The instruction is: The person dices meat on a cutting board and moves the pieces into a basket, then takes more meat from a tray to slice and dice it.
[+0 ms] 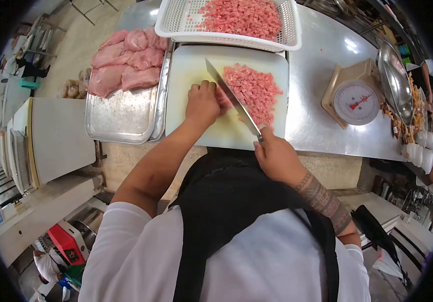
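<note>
A long knife (234, 100) is held by its handle in my right hand (277, 156), its blade slanting up and left over the white cutting board (178, 116). Closed fingers of my left hand (203, 103) press on a strip of pink meat (222, 99) at the blade's left side. To the right of the blade, a pile of diced meat (254, 90) lies on the board. Large raw pieces of meat (126, 63) fill the upper part of a metal tray (121, 118) left of the board.
A white perforated basket (289, 25) with diced meat stands behind the board. On the metal table (307, 110) to the right is a dial scale (356, 103), with a shiny metal pan (395, 83) beside it. People's sleeves show at the right edge.
</note>
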Demonstrator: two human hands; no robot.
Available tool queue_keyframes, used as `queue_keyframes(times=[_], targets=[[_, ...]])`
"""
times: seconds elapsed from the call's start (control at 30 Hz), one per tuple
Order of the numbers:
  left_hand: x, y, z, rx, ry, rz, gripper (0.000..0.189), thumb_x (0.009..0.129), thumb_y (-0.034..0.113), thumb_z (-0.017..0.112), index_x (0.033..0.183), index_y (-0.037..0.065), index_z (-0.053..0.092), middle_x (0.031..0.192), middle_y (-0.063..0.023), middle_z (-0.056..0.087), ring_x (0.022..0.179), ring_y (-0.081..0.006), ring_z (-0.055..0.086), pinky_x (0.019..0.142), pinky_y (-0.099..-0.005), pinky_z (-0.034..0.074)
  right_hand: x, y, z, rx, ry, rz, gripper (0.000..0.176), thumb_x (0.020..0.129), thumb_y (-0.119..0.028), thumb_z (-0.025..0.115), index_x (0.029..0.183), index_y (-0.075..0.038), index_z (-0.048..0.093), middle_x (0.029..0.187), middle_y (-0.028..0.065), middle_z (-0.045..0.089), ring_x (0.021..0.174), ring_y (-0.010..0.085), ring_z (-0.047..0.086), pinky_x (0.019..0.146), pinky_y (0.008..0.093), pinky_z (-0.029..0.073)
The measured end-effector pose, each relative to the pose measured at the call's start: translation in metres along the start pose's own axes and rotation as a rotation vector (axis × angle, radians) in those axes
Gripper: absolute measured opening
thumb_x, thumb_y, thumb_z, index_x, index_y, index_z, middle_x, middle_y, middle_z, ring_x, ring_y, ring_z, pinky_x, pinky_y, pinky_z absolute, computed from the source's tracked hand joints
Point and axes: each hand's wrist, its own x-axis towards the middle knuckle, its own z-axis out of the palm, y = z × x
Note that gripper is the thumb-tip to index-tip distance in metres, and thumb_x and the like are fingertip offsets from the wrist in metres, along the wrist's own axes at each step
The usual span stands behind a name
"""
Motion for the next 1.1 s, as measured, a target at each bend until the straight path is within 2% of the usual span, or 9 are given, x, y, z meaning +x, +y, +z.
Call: queue_keyframes(times=[0.07, 0.17, 0.27, 0.37, 0.47, 0.57, 0.67, 0.9, 1.1], targets=[[-0.001, -0.006, 0.01, 0.003, 0.022, 0.011, 0.034, 0.087, 0.022, 0.072, 0.114, 0.002, 0.065, 0.113, -0.0122, 0.062, 0.103, -0.0358, 0.057, 0.093, -0.0488, 0.047, -0.001, -0.002, 0.0, 0.006, -0.046, -0.002, 0.027, 0.102, -0.02, 0.058, 0.117, 0.001, 0.053, 0.096, 0.0315, 0.069, 0.091, 0.0497, 0.069, 0.08, 0.0618, 0.053], [-0.001, -0.005, 0.011, 0.009, 0.019, 0.006, 0.037, 0.085, 0.022, 0.075, 0.112, 0.001, 0.063, 0.112, -0.0149, 0.061, 0.103, -0.0385, 0.057, 0.094, -0.0502, 0.048, 0.037, 0.01, 0.031, 0.043, 0.146, -0.204, 0.03, 0.101, -0.02, 0.058, 0.121, 0.002, 0.053, 0.095, 0.0312, 0.069, 0.09, 0.0507, 0.069, 0.08, 0.0618, 0.054], [0.001, -0.004, 0.007, 0.016, -0.007, -0.014, 0.025, 0.09, 0.017, 0.065, 0.109, 0.001, 0.063, 0.11, -0.0161, 0.061, 0.103, -0.0393, 0.057, 0.093, -0.0512, 0.047, 0.082, -0.012, 0.039, -0.001, 0.05, -0.026, 0.033, 0.102, -0.018, 0.058, 0.126, 0.004, 0.052, 0.095, 0.0299, 0.071, 0.092, 0.0518, 0.068, 0.083, 0.0614, 0.052], [0.001, -0.003, 0.006, 0.015, -0.022, -0.055, 0.04, 0.085, 0.029, 0.075, 0.114, 0.003, 0.064, 0.113, -0.0134, 0.062, 0.104, -0.0371, 0.058, 0.093, -0.0495, 0.047, 0.092, -0.002, 0.044, 0.012, 0.105, -0.075, 0.033, 0.101, -0.02, 0.06, 0.124, 0.002, 0.052, 0.095, 0.031, 0.07, 0.09, 0.0509, 0.07, 0.081, 0.0614, 0.054], [0.0, -0.005, 0.011, -0.036, -0.017, -0.105, 0.044, 0.082, 0.031, 0.079, 0.114, 0.003, 0.064, 0.112, -0.0142, 0.061, 0.105, -0.0375, 0.058, 0.093, -0.0497, 0.047, 0.061, -0.002, 0.035, 0.035, 0.154, -0.098, 0.033, 0.101, -0.021, 0.061, 0.123, 0.002, 0.052, 0.091, 0.03, 0.071, 0.091, 0.0505, 0.07, 0.082, 0.0617, 0.054], [-0.003, -0.007, 0.015, -0.017, 0.031, -0.074, 0.044, 0.082, 0.03, 0.079, 0.114, 0.003, 0.064, 0.112, -0.015, 0.059, 0.105, -0.0381, 0.057, 0.094, -0.0499, 0.046, 0.014, -0.013, 0.012, 0.009, 0.0, 0.014, 0.031, 0.1, -0.021, 0.062, 0.12, 0.001, 0.052, 0.089, 0.0296, 0.071, 0.091, 0.0503, 0.07, 0.082, 0.0621, 0.053], [-0.002, -0.007, 0.015, -0.088, 0.014, -0.096, 0.042, 0.083, 0.026, 0.076, 0.115, 0.003, 0.064, 0.113, -0.016, 0.059, 0.106, -0.0385, 0.056, 0.094, -0.0501, 0.046, 0.009, -0.016, 0.015, 0.07, -0.029, 0.011, 0.03, 0.102, -0.022, 0.059, 0.12, 0.001, 0.052, 0.091, 0.0311, 0.071, 0.091, 0.0501, 0.07, 0.082, 0.0624, 0.053], [-0.001, -0.011, 0.018, -0.024, 0.055, -0.064, 0.031, 0.087, 0.016, 0.067, 0.113, -0.001, 0.061, 0.112, -0.0196, 0.06, 0.102, -0.0418, 0.057, 0.093, -0.0515, 0.048, 0.1, -0.013, 0.057, 0.019, 0.086, -0.084, 0.032, 0.104, -0.022, 0.058, 0.119, 0.005, 0.051, 0.092, 0.0318, 0.069, 0.09, 0.0525, 0.068, 0.08, 0.0613, 0.052], [-0.001, -0.023, 0.01, -0.169, 0.123, -0.008, 0.023, 0.09, 0.012, 0.064, 0.11, 0.002, 0.062, 0.111, -0.0179, 0.062, 0.101, -0.0397, 0.058, 0.089, -0.0511, 0.049, 0.07, 0.017, 0.045, 0.005, 0.162, -0.061, 0.032, 0.102, -0.022, 0.06, 0.125, 0.0, 0.054, 0.098, 0.0307, 0.071, 0.098, 0.0461, 0.071, 0.082, 0.0575, 0.055]])
